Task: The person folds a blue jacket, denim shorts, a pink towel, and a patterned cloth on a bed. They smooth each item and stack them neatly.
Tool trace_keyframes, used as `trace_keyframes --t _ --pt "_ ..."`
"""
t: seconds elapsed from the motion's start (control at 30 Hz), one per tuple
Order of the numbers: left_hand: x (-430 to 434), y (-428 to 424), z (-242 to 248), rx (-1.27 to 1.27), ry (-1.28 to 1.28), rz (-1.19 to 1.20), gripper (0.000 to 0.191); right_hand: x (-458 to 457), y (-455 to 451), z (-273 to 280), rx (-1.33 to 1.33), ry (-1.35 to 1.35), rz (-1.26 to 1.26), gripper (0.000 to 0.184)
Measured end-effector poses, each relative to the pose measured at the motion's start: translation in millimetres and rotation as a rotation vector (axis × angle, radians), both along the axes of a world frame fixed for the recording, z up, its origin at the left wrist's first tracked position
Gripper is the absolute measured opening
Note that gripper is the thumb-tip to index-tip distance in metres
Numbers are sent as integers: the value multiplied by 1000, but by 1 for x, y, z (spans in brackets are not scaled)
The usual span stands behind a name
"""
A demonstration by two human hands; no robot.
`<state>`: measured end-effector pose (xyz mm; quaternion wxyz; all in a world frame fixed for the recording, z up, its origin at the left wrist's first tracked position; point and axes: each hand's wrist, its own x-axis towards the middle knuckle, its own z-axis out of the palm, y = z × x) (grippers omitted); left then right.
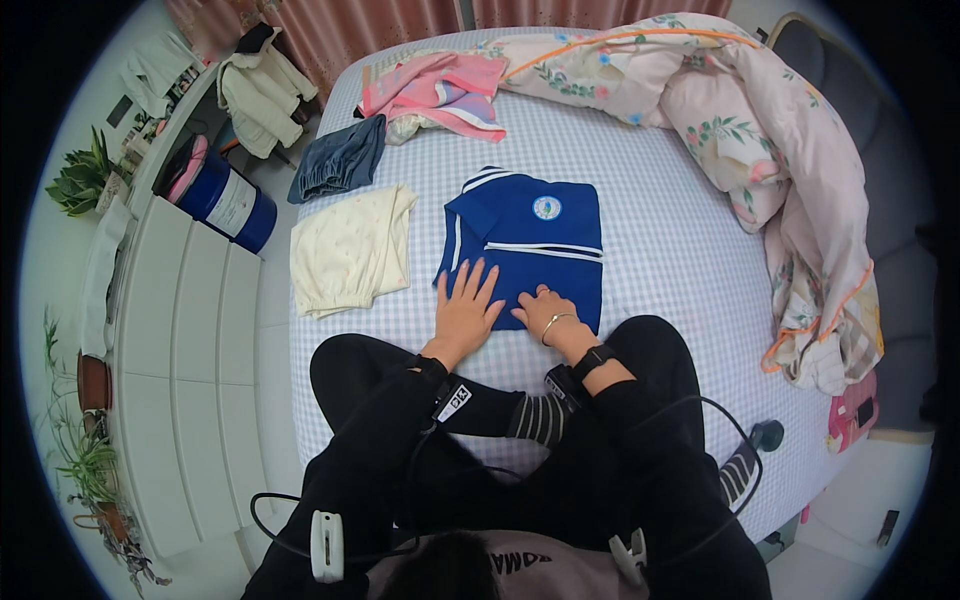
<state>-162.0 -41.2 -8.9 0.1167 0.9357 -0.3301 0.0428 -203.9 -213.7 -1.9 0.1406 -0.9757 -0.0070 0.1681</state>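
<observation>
A blue zip-up jacket (555, 281) with white trim and a round chest badge lies folded on the bed before me. My left hand (463, 315) is spread flat on its lower left part, fingers apart. Close to the jacket's near edge, my right hand (547, 313) rests on the cloth with fingers bent and thumb apart; nothing shows in its grasp. To the left are folded cream pants (351, 251) with a gathered elastic waist. Beyond them lies a folded dark blue denim garment (341, 159).
A gingham sheet (660, 247) covers the bed. Pink clothing (450, 94) lies at its far side, and a bunched floral quilt (757, 135) curves along the right. Off the left edge stand a blue drum (236, 206) and a white cabinet (199, 330). A cable (742, 427) loops by my right arm.
</observation>
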Motion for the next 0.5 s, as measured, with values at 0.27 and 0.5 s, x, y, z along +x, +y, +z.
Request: trace_keyframes --t 0.27,0.5 --pt "34 -16 -9 -413 97 294 53 36 -74 9 350 -393 -330 19" --pt "96 -57 -6 -264 334 673 40 38 -104 -13 -19 -551 -509 24"
